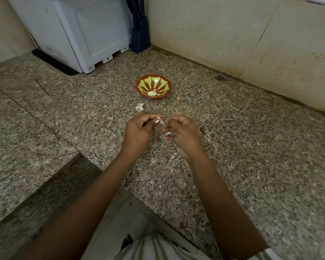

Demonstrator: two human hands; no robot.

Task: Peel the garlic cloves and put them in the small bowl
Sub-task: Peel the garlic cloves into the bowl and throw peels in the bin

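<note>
Mid-peel; pinching garlic clove [159, 121] in left grip [139, 129], holding loose skin [166, 134] in right grip [183, 133] just beside; likely needs stripping clean, then reaching beyond both grips to small bowl [139, 85].

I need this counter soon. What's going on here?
A person is peeling garlic over the granite counter. The left hand pinches a clove, and the right hand holds a strip of papery skin. A few peeled cloves already lie in the small bowl beyond the hands.
</note>
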